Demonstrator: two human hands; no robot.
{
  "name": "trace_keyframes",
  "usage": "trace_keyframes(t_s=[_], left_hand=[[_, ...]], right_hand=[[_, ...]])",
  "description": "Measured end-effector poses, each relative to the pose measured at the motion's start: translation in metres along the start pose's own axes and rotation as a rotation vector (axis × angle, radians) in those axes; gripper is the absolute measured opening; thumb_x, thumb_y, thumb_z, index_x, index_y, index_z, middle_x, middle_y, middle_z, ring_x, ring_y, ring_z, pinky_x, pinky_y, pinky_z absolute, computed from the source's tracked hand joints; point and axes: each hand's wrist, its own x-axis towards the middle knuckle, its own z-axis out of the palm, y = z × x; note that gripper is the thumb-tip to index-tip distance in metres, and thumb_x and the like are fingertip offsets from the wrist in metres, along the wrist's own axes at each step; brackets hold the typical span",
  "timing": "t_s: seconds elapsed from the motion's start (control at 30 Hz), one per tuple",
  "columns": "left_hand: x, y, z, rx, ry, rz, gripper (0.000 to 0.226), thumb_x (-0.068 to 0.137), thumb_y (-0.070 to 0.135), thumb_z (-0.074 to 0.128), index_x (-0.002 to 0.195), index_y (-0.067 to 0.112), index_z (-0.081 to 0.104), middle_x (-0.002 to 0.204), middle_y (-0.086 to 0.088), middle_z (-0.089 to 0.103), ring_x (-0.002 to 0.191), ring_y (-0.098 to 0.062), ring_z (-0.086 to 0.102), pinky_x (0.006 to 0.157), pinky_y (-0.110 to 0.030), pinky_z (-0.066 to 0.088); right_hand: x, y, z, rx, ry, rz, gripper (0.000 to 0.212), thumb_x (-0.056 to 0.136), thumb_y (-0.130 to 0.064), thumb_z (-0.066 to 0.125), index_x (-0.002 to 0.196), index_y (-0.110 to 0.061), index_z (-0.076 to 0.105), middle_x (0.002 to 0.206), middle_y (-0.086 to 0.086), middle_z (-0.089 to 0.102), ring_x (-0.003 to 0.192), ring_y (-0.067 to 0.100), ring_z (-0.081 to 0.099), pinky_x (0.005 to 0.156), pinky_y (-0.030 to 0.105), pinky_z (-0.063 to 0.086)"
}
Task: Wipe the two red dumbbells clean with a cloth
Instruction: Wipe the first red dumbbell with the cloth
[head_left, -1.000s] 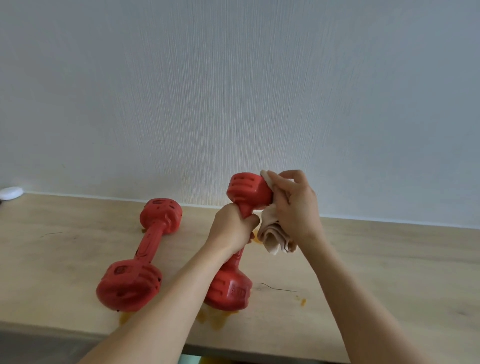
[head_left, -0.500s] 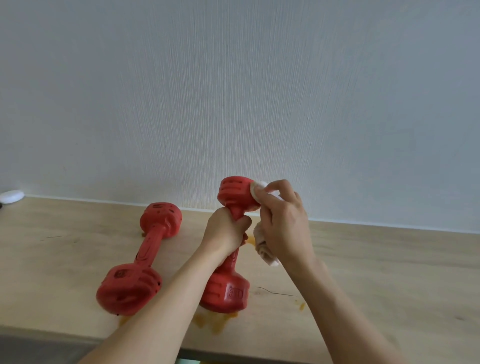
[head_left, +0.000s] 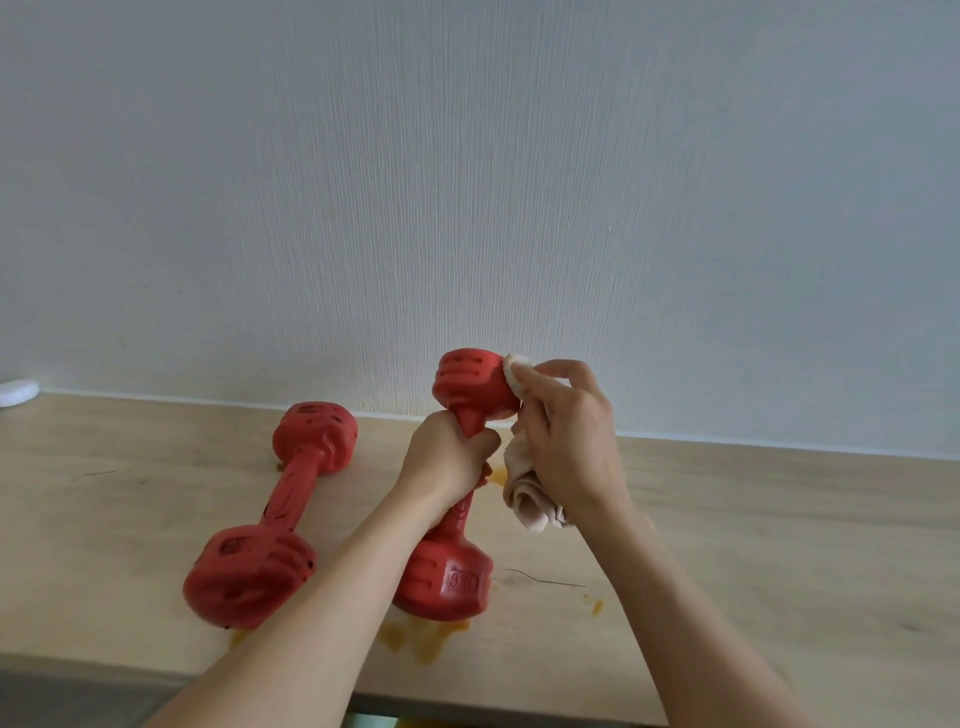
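Upright, the red dumbbell (head_left: 457, 499) (left fingers (head_left: 480, 448) wrapped round it) meets the right-hand-pinched cloth (head_left: 524, 493).

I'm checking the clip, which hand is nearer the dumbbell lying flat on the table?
Left. The left hand grips the upright dumbbell beside the lying dumbbell; the right hand is farther right.
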Motion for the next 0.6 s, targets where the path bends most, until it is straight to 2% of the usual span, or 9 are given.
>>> trace_keyframes(t_s=[0.17, 0.3, 0.43, 0.5, 0.6], left_hand=[[-0.002, 0.001, -0.001, -0.008, 0.0, 0.002, 0.016, 0.081, 0.007, 0.053, 0.064, 0.007, 0.055, 0.051, -0.006, 0.055, 0.038, -0.01, 0.052, 0.043, -0.016, 0.043], [-0.003, 0.001, -0.005, -0.059, 0.008, -0.003, 0.017, 0.082, 0.007, 0.055, 0.065, 0.008, 0.056, 0.05, -0.005, 0.054, 0.037, -0.009, 0.051, 0.047, -0.02, 0.045], [-0.002, 0.003, -0.01, -0.14, 0.006, -0.035, 0.011, 0.081, 0.01, 0.062, 0.071, 0.01, 0.062, 0.049, -0.005, 0.055, 0.039, -0.011, 0.052, 0.05, -0.023, 0.045], [-0.004, 0.005, -0.011, -0.204, -0.003, -0.057, 0.011, 0.081, 0.014, 0.064, 0.07, 0.012, 0.064, 0.05, -0.004, 0.053, 0.042, -0.014, 0.052, 0.051, -0.023, 0.044], [-0.005, 0.006, -0.011, -0.288, -0.021, -0.098, 0.012, 0.081, 0.015, 0.065, 0.069, 0.011, 0.063, 0.053, -0.001, 0.051, 0.045, -0.014, 0.049, 0.05, -0.025, 0.043]], right_hand=[[-0.002, 0.004, -0.001, 0.022, 0.021, 0.069, 0.024, 0.099, -0.023, 0.048, 0.101, -0.021, 0.071, 0.097, 0.001, 0.058, 0.08, 0.018, 0.06, 0.075, 0.035, 0.05], [-0.004, 0.006, 0.001, 0.032, 0.025, 0.088, 0.026, 0.099, -0.022, 0.046, 0.086, -0.017, 0.068, 0.082, 0.001, 0.06, 0.073, 0.016, 0.06, 0.071, 0.036, 0.048], [-0.006, -0.006, -0.001, 0.085, -0.005, 0.014, 0.019, 0.095, -0.02, 0.055, 0.108, -0.015, 0.067, 0.099, -0.002, 0.061, 0.085, 0.018, 0.062, 0.078, 0.037, 0.05], [-0.005, -0.006, 0.0, 0.04, -0.041, 0.011, 0.029, 0.089, -0.021, 0.061, 0.118, -0.019, 0.063, 0.107, -0.002, 0.06, 0.094, 0.022, 0.06, 0.082, 0.04, 0.049], [-0.004, -0.001, -0.002, -0.033, -0.008, 0.008, 0.021, 0.09, -0.023, 0.058, 0.11, -0.024, 0.063, 0.096, -0.004, 0.06, 0.089, 0.025, 0.056, 0.074, 0.041, 0.048]])
